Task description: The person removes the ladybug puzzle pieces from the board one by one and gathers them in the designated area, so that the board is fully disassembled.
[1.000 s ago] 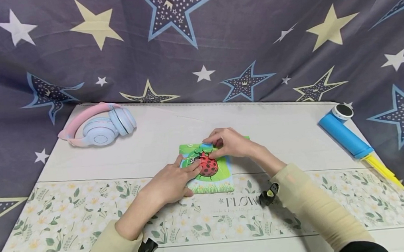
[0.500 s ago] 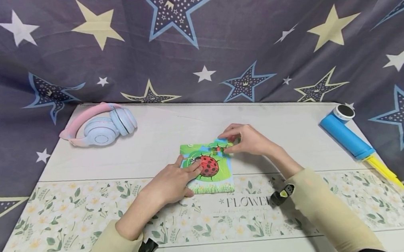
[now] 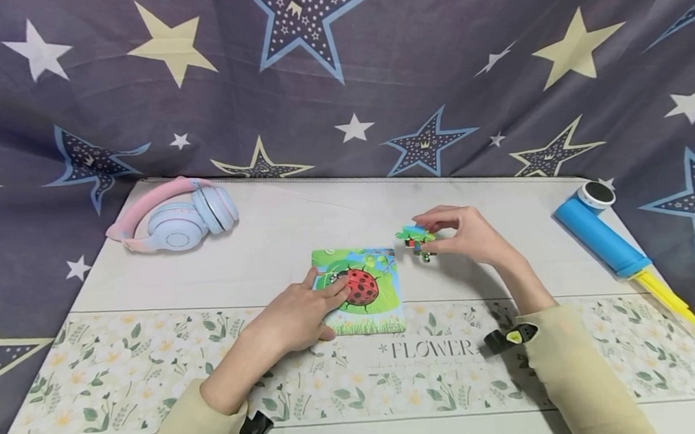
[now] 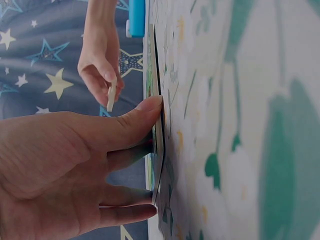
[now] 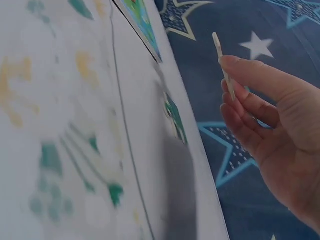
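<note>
A square ladybug puzzle (image 3: pixel 366 289) lies on the table in the head view. My left hand (image 3: pixel 294 312) rests on its left side, fingers fairly straight across the picture. The thumb touches its edge in the left wrist view. Up and to the right of the puzzle, my right hand (image 3: pixel 473 235) pinches a puzzle piece (image 3: pixel 414 233) coloured green, blue and red between thumb and fingers. That piece is raised off the table and seen edge-on in the right wrist view. Below it, a second small green piece (image 5: pixel 175 120) lies on the table, partly hidden in the head view.
Pink and blue headphones (image 3: pixel 177 218) lie at the back left. A blue tube-shaped thing (image 3: pixel 600 236) with a yellow end and a round white-rimmed part lies at the right. A dark curtain (image 3: pixel 313 110) with stars hangs behind the table.
My right hand has moved right, away from the puzzle, carrying the pinched piece from above the puzzle's upper part to beyond its right edge. The left hand stays in place.
</note>
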Demonstrator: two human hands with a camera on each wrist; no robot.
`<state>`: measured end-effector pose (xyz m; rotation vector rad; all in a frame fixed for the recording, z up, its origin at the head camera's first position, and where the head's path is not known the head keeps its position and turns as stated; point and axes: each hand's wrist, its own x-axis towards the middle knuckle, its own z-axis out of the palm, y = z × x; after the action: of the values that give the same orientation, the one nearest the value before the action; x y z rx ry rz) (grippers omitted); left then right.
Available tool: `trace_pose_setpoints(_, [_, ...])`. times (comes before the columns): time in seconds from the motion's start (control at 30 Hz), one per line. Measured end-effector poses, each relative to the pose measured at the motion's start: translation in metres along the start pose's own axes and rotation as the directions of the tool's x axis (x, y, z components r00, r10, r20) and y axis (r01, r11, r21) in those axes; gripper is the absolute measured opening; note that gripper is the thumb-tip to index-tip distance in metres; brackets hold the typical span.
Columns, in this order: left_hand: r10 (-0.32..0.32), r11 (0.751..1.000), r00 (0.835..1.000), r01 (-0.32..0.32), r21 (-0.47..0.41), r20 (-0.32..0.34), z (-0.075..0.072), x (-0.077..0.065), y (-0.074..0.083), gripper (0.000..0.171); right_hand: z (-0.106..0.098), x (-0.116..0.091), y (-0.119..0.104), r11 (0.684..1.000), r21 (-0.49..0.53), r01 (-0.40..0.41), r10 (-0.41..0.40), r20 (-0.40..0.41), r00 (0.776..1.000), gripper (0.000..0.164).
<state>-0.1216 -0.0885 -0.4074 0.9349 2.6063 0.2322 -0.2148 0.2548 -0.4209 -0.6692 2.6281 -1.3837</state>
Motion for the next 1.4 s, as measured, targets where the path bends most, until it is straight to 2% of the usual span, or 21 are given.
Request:
trace_pose_setpoints(0.33, [-0.002,1.000,1.000,0.002,0.012,-0.007,0.000,0.001,0.001,0.070,-0.025,-0.024,0.019,0.998,-0.053,-0.046,0.042,-0.079,0.996,0.048])
trace_pose_setpoints(0.53, [0.000,1.000,1.000,0.000,0.011,-0.007,0.000,0.001,0.001,0.070,-0.036,-0.031,0.024,0.997,-0.067,-0.028,0.021,-0.102,0.995,0.045])
trace_pose_setpoints(0.87, [0.011,1.000,1.000,-0.011,0.019,-0.015,0.000,0.001,0.000,0.069,-0.046,-0.038,0.031,0.993,-0.076,-0.092,0.081,-0.140,0.987,0.044])
trace_pose_setpoints(1.1, [0.010,1.000,1.000,-0.009,0.019,-0.018,0.000,0.000,0.001,0.068,-0.049,-0.041,0.040,0.991,-0.089,-0.098,0.088,-0.104,0.991,0.046])
trace_pose_setpoints(1.4, [0.004,1.000,1.000,-0.004,0.022,-0.018,0.001,0.000,0.001,0.068,-0.045,-0.040,0.049,0.987,-0.078,-0.143,0.137,-0.077,0.988,0.049])
